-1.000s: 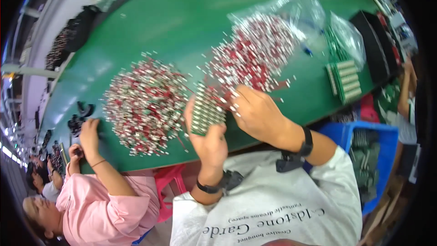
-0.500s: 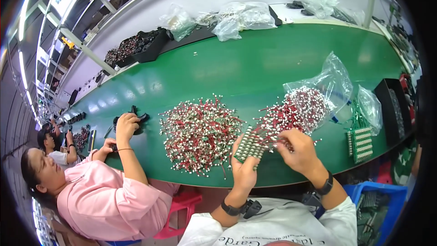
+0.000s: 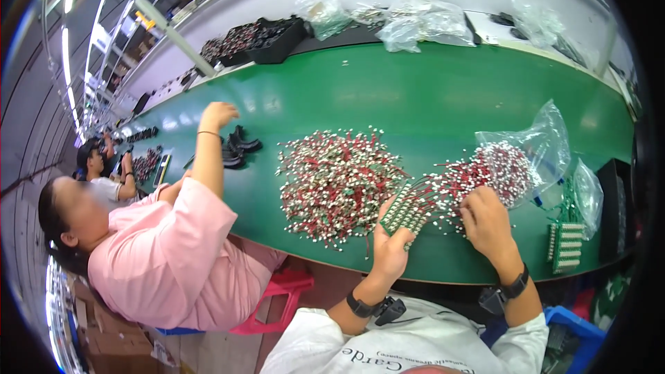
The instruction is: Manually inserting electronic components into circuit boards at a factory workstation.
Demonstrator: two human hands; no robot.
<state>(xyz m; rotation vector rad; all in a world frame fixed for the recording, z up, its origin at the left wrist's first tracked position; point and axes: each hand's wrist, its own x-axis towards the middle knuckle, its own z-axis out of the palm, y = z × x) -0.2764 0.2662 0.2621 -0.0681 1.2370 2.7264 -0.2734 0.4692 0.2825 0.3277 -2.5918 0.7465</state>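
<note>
A green circuit board panel point(image 3: 407, 212), covered in rows of small pale parts, is gripped by my left hand point(image 3: 390, 256) and tilted above the table's near edge. Red wires stick out from its far right side. To its right, my right hand point(image 3: 489, 223) reaches with bent fingers into the near edge of a heap of red wires with white connectors point(image 3: 463, 179). The fingertips are partly hidden, so what they pinch is unclear. A clear plastic bag point(image 3: 548, 140) covers part of this heap. Left of the panel lies a larger pile of wired small boards point(image 3: 338, 185).
More green panels point(image 3: 568, 246) stand at the right beside another clear bag point(image 3: 587, 194) and a black bin point(image 3: 613, 201). A blue crate point(image 3: 578, 329) is below the table edge. A co-worker in pink point(image 3: 166, 256) sits at left, near curved black parts point(image 3: 239, 147).
The view has swung, shifting the table contents right in the picture. My right hand has moved from beside the panel to the wire heap. The co-worker's hand has lifted off the black parts.
</note>
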